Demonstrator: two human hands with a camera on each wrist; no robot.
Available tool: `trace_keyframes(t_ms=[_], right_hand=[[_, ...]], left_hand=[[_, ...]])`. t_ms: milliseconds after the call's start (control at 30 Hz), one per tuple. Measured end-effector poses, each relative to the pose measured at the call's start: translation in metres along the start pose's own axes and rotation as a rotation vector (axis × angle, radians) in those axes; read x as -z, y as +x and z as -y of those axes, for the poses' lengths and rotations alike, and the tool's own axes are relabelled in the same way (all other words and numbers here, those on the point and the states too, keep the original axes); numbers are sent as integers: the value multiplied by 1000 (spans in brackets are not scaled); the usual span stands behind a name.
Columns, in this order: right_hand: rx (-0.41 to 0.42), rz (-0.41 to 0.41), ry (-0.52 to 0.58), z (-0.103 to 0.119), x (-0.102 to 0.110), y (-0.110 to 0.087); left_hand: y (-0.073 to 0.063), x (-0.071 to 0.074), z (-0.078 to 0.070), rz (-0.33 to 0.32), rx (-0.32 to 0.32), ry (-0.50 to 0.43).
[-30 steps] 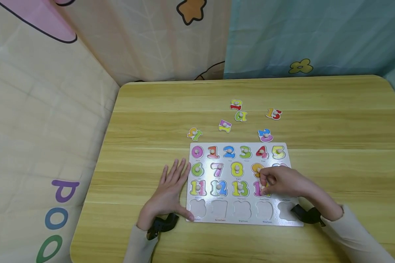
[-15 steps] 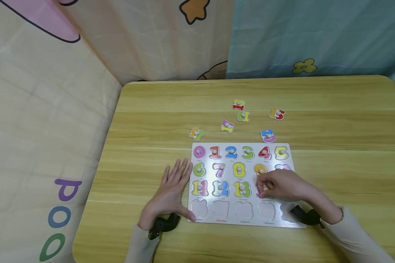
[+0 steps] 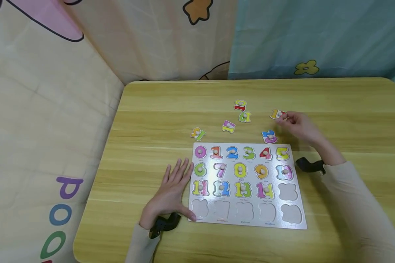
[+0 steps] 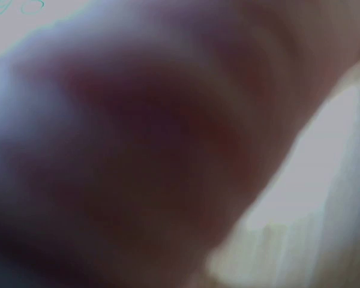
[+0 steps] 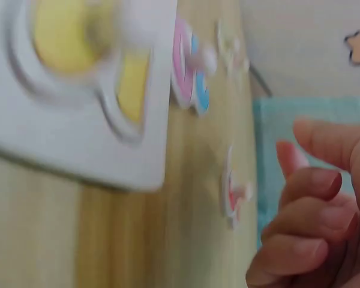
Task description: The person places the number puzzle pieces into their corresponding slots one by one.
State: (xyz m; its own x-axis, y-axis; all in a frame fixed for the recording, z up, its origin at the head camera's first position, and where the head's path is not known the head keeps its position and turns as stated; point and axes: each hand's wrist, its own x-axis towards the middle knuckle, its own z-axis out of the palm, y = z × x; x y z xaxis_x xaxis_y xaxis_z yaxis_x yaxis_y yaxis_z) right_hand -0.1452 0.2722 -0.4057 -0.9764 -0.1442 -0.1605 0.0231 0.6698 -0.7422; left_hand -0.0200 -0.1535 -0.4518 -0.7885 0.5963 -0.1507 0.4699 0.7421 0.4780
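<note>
A white number puzzle board lies on the table, with knobbed pieces 0 to 14 in its recesses and several recesses bare in the lower part. My left hand lies spread at the board's left edge, thumb on its lower left corner. Beyond the board, my right hand has its fingertips at the number 15 piece, partly covering it. The right wrist view shows thumb and index finger apart, other fingers curled, with a gap to the red piece. Only blurred skin fills most of the left wrist view.
Loose pieces lie behind the board: the 20, the 17, the 19, the 18 and an orange-and-green one. Curtains hang past the table's far edge.
My right hand has left the 14 piece, which lies in its recess, and moved away from me to the 15 piece. My left hand stays at the board's edge.
</note>
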Motion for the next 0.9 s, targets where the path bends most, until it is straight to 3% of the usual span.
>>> trace_keyframes(t_ms=[133,400,700,900], right_hand=[[-113,-110,-55,-13,7,25],[-177,-141,-107,-15,3,37],[-201,-116,-57,-14,3,37],[-185,-70,-43,-16,7,20]], left_hand=[[1,-1,1,4,-2,1],[1,-2,2,0,1,-1],[0,1,1,6,10,3],[0,0,1,8,6,8]])
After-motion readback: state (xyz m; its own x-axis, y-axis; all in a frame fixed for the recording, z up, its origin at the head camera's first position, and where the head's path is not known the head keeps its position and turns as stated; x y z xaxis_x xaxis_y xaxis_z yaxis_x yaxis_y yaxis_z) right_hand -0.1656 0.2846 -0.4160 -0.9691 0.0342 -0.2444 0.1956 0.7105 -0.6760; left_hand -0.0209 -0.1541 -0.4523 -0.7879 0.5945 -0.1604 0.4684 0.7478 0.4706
